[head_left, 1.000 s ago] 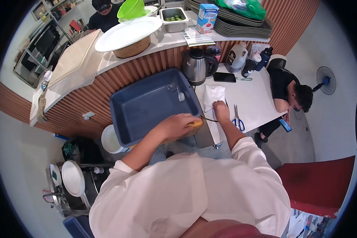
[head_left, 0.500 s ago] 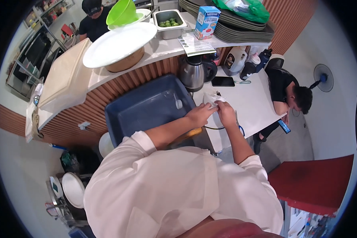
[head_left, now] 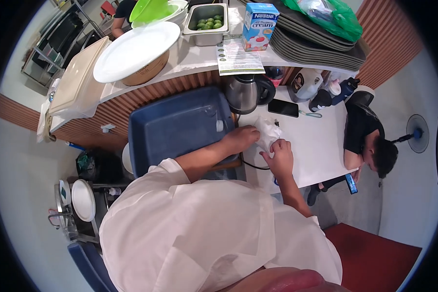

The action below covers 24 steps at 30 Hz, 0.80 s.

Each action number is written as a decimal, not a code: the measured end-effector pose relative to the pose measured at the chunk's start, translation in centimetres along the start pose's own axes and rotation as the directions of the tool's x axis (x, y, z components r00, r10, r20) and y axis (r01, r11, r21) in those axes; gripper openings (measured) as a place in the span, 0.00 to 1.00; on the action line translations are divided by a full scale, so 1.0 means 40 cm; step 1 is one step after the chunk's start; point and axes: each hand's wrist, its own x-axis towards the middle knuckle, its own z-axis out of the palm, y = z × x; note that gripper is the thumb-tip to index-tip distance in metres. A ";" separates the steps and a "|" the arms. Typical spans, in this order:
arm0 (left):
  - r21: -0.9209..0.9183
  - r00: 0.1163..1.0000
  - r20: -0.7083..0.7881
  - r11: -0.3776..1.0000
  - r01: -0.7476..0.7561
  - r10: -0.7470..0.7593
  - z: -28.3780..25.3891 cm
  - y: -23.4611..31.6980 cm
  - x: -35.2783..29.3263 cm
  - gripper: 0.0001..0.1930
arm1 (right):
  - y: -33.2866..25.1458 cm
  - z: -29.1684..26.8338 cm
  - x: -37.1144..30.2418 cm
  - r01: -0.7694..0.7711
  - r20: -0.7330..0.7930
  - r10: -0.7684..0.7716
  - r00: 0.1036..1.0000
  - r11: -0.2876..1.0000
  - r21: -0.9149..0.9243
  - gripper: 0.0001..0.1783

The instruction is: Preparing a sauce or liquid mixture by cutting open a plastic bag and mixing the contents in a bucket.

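A crumpled white plastic bag (head_left: 266, 131) lies on the white table between my hands. My left hand (head_left: 240, 139) has its fingers curled and closed at the bag's left edge. At the bag's near end is my right hand (head_left: 281, 156), its fingers bent onto the plastic and its thumb held a little apart. What the bag contains, if anything, cannot be made out. A small dark item (head_left: 276, 122) shows beside the bag's far edge.
A blue plastic tub (head_left: 173, 141) stands left of the table (head_left: 316, 141). Beyond the bag are a steel kettle (head_left: 242, 95), a black phone (head_left: 283, 108) and several bottles. A person (head_left: 367, 136) leans on the table's right side. A raised counter (head_left: 190, 63) runs behind.
My hands have moved apart, and more of the white bag shows between them. My right hand's fingers have shifted to the bag's near end. The whole view has shifted slightly.
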 end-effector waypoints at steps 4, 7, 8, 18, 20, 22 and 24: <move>0.006 0.993 -0.120 1.000 0.004 -0.003 -0.012 0.025 0.007 0.04 | 0.015 0.004 -0.017 0.075 0.150 -0.025 0.988 0.939 -0.336 0.12; -0.125 0.965 -0.259 0.990 -0.072 0.037 -0.064 0.062 0.042 0.03 | 0.024 -0.032 -0.014 0.021 0.168 0.042 0.985 0.933 -0.359 0.13; -0.125 0.966 -0.257 0.989 -0.074 0.040 -0.084 0.064 0.056 0.03 | 0.027 -0.056 0.001 0.018 0.166 0.045 0.985 0.933 -0.359 0.13; -0.210 0.891 -0.444 0.978 -0.001 -0.095 -0.172 0.070 0.117 0.05 | 0.027 -0.189 0.155 0.132 -0.160 -0.205 0.965 0.916 -0.379 0.11; -0.282 0.915 -0.383 0.959 0.013 -0.125 -0.175 0.090 0.095 0.05 | 0.039 -0.185 0.141 0.150 -0.166 -0.209 0.964 0.939 -0.309 0.09; -0.193 0.912 -0.406 0.981 -0.022 -0.060 -0.174 0.097 0.086 0.06 | 0.009 -0.213 0.121 0.177 -0.138 -0.222 0.965 0.944 -0.277 0.09; -0.127 0.908 -0.415 0.992 0.004 -0.057 -0.174 0.097 0.094 0.04 | 0.019 -0.235 0.137 0.197 -0.126 -0.236 0.964 0.946 -0.257 0.09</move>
